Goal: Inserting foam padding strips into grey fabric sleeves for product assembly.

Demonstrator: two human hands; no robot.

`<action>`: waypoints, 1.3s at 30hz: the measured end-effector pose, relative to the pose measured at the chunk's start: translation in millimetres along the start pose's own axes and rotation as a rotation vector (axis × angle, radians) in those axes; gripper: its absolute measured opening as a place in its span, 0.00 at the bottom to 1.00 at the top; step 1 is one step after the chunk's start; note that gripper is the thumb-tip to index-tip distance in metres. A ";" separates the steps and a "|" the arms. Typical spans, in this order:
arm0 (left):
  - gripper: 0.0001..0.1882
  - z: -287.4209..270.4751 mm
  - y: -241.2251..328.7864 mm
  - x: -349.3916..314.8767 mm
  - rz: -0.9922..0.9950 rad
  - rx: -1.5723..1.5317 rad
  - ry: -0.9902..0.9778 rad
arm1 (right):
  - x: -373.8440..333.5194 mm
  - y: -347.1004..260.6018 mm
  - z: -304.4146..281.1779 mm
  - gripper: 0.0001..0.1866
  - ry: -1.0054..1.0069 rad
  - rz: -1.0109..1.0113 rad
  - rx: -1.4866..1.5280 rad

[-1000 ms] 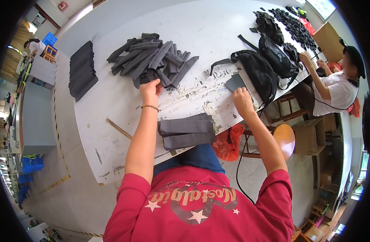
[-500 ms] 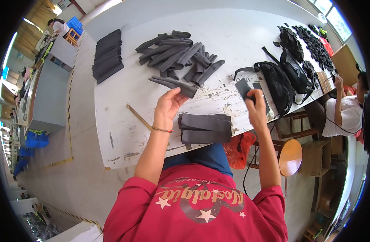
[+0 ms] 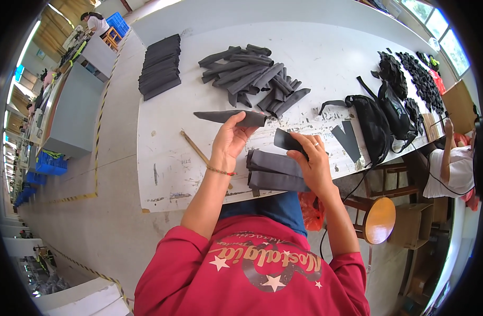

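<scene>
My left hand is closed on a dark grey fabric sleeve, its thumb on top and its long loose end pointing left. Just right of the sleeve's near end, my right hand grips a flat, stiff-looking dark grey strip. The strip and the sleeve are close but apart. Below both hands, a stack of flat grey fabric pieces lies at the table's front edge, partly covered by my right hand. Two more flat grey strips rest on the table to the right.
A loose pile of grey sleeves lies ahead, with a neat stack of them at far left. A wooden stick lies left of my left wrist. Black backpacks sit at right, near a round stool and another person.
My right hand has moved left with the flat strip, from beside the backpacks to near the sleeve. The sleeve in my left hand now lies more level. The view has shifted slightly.
</scene>
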State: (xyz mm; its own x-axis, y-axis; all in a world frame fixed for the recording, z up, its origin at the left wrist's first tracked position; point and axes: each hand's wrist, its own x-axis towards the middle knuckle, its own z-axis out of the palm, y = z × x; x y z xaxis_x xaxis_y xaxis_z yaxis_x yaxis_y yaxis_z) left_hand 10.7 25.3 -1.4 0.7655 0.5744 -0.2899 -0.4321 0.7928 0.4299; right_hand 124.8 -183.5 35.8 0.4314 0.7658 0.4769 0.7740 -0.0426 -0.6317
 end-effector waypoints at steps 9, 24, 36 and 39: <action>0.12 7.8 -1.4 -6.9 0.027 0.116 -0.012 | 22.8 -19.4 3.0 0.17 0.126 -0.156 -0.187; 0.13 39.7 -13.3 -35.0 0.107 0.289 -0.172 | 35.2 -33.6 13.7 0.21 0.149 -0.324 -0.519; 0.13 45.6 -24.0 -33.6 0.313 0.214 -0.234 | 8.0 -26.2 40.0 0.24 0.053 -0.083 -0.151; 0.13 50.5 -50.6 -42.0 0.145 0.076 -0.184 | 18.5 -25.7 44.0 0.21 0.020 -0.231 -0.103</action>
State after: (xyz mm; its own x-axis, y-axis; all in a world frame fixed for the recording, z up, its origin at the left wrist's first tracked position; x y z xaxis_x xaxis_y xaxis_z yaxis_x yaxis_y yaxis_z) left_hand 24.4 -49.2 32.2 0.7752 0.6285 -0.0633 -0.5117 0.6835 0.5206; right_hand 92.4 -140.0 34.0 0.2460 0.7500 0.6140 0.8960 0.0657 -0.4392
